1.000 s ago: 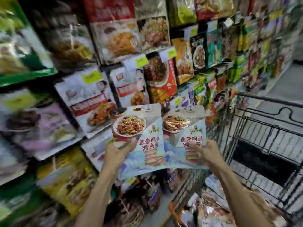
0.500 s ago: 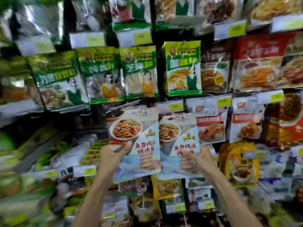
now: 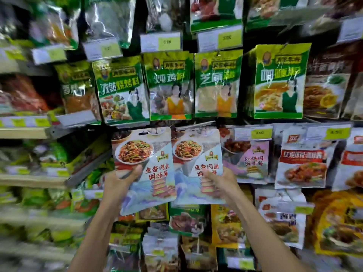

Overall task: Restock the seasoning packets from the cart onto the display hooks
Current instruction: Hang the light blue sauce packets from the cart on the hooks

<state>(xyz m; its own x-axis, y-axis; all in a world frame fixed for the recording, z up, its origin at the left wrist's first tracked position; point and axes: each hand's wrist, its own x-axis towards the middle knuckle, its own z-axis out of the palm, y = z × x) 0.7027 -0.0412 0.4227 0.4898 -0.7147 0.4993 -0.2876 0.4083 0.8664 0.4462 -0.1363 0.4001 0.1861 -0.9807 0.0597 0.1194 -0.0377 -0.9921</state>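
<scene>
- You held two seasoning packets up in front of the shelf wall, in the middle of the frame.
- Your left hand (image 3: 119, 180) gripped the left packet (image 3: 157, 173) at its left edge, about halfway down.
- Your left thumb (image 3: 136, 169) lay on the front of it, just under the picture of the noodle plate. The other fingers were behind the packet, so you could not see them.
- Most of that packet stuck up above your hand, and its bottom corner hung below, tilted a little.
- Your right hand (image 3: 222, 182) gripped the right packet (image 3: 194, 154) at its lower right corner, with the thumb curled over the front.
- That packet stood almost straight up, and nearly all of it was above and to the left of your hand.
- The two packets were side by side with their inner edges touching. The left one looked to sit a bit over the right one.
- Both had the same blue and white front with red writing.
- Each had a hang slot near its top edge. I could not tell if either slot was on a hook.
- A row of green packets (image 3: 170, 85) hung just above them.
- Price tags (image 3: 169, 42) with yellow patches sat in the upper part of the frame.
- A pink packet (image 3: 250, 160) hung just right of your right packet.
- A red and white packet (image 3: 302, 165) hung further right.
- The left side of the frame was too blurry to read.
</scene>
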